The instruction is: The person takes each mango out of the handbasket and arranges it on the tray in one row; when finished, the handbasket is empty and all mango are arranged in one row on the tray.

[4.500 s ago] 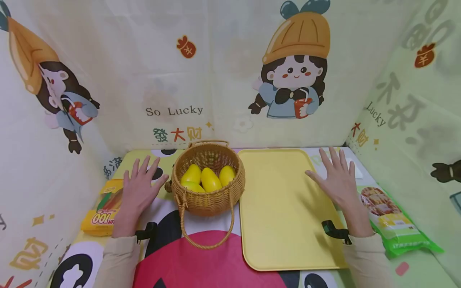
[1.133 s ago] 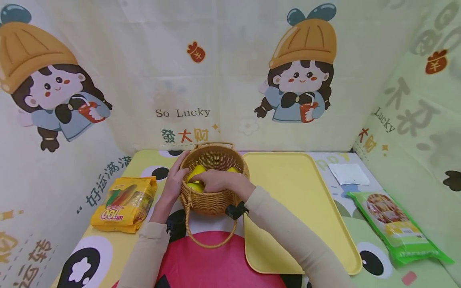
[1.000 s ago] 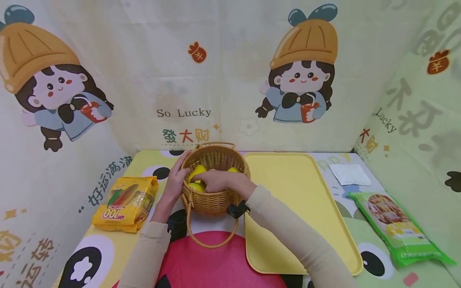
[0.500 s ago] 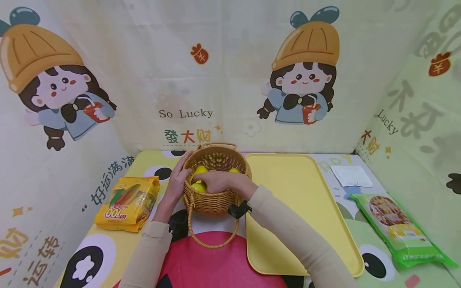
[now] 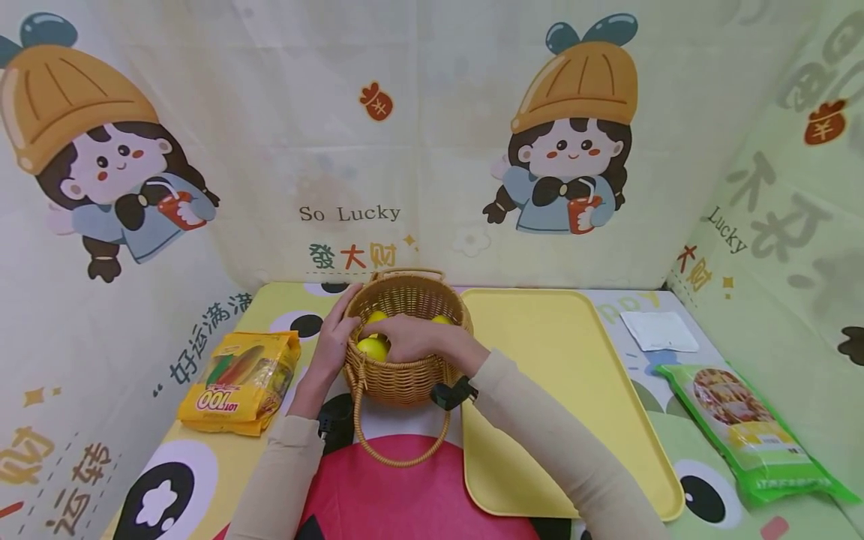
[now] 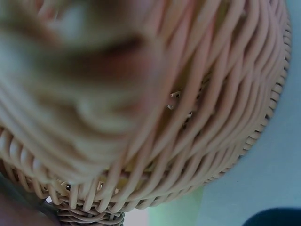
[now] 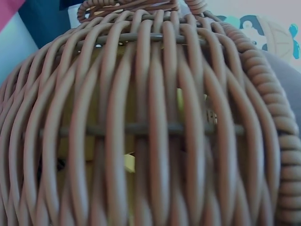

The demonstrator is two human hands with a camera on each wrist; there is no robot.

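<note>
A wicker basket [image 5: 398, 382] with a looped handle stands at the back of the table, holding several yellow mangoes [image 5: 373, 349]. My left hand [image 5: 332, 337] grips the basket's left side, thumb at the rim and fingers along the outer wall. My right hand [image 5: 412, 339] reaches inside over the front rim, its fingers curled down round a mango that the hand mostly covers. The fingertips are hidden among the fruit. Woven wall of the basket [image 6: 221, 94] fills most of the left wrist view. In the right wrist view, the basket weave [image 7: 155, 117] blocks the hand.
Right of the basket lies a yellow tray [image 5: 553, 405], partly under the right forearm. A yellow snack bag [image 5: 239, 382] sits on the left. A green food packet [image 5: 749, 427] and a white sachet [image 5: 659, 331] lie on the right. Printed cloth walls [image 5: 439, 150] enclose the table.
From lying apart over the table, both hands have come to the basket, left at its side, right inside it. In the last half second the right hand shifts slightly among the mangoes.
</note>
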